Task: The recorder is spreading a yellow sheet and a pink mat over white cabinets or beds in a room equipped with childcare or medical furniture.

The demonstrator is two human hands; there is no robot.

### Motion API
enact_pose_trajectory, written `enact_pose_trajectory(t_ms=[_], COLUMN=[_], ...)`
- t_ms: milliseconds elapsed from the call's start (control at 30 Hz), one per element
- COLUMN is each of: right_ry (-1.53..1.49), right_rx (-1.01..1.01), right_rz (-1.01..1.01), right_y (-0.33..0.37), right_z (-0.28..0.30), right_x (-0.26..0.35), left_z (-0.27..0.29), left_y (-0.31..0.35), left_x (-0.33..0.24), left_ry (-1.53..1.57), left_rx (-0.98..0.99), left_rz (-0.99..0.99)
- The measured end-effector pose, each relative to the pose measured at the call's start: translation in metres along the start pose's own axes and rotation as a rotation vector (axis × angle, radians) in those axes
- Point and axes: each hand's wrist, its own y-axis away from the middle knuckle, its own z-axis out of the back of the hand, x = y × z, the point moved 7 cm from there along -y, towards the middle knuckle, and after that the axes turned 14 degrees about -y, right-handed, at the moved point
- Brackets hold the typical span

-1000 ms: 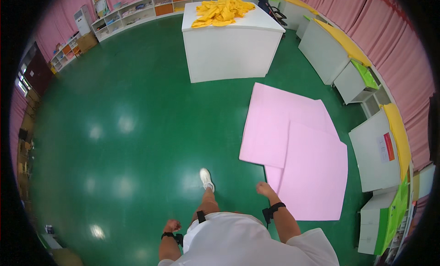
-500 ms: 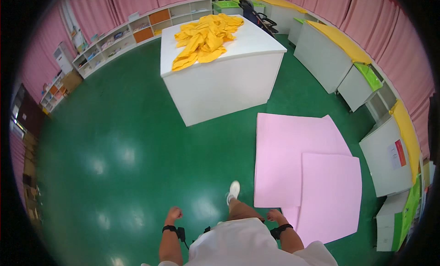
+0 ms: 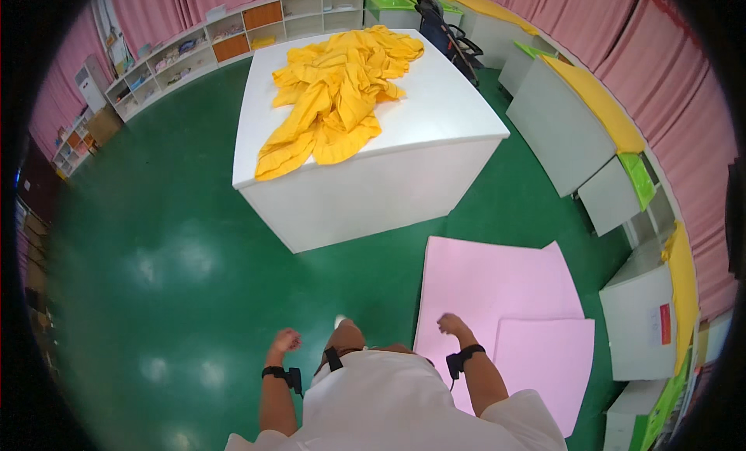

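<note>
Facing white table (image 3: 404,179) w/ yellow cloth (image 3: 334,101) heaped lengthwise away; left hand (image 3: 285,341), right hand (image 3: 449,324) grip clenched, empty.

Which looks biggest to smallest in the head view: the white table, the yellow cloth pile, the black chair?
1. White table
2. Yellow cloth pile
3. Black chair, though it stands farthest from the camera, so it may look smaller than it is.

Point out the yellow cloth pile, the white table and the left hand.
yellow cloth pile (image 3: 334,101), head view, middle of the heap
white table (image 3: 435,117), head view, bare top
left hand (image 3: 286,341), head view, its knuckles
</note>
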Motion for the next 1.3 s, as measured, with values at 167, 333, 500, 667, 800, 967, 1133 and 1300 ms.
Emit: enact_pose_trajectory(t_ms=[167, 333, 500, 667, 800, 967, 1133, 1300], right_ry=[-0.011, -0.018, 0.263, 0.441, 0.435, 0.461, 0.369, 0.333], right_rx=[-0.243, -0.310, -0.377, -0.216, -0.038, -0.054, -0.055, -0.083], right_rz=[0.183, 0.532, 0.796, 0.856, 0.915, 0.911, 0.936, 0.946], right_y=[-0.138, -0.236, -0.309, -0.406, -0.453, -0.487, -0.479, -0.482], right_z=[0.141, 0.236, 0.269, 0.291, 0.294, 0.301, 0.302, 0.311], right_x=[0.223, 0.413, 0.556, 0.558, 0.550, 0.530, 0.537, 0.538], left_z=[0.076, 0.152, 0.209, 0.222, 0.208, 0.181, 0.186, 0.209], left_y=[-0.094, -0.148, -0.139, -0.213, -0.329, -0.352, -0.348, -0.338], left_x=[-0.129, -0.362, -0.549, -0.657, -0.628, -0.651, -0.653, -0.681], left_ry=[0.224, 0.237, -0.290, -0.479, -0.503, -0.995, -1.065, -0.919], left_rx=[-0.173, -0.363, -1.003, -0.887, -0.558, -0.803, -0.849, -0.823], left_rz=[-0.251, -0.533, -0.767, -0.574, -0.307, -0.132, -0.194, -0.309])
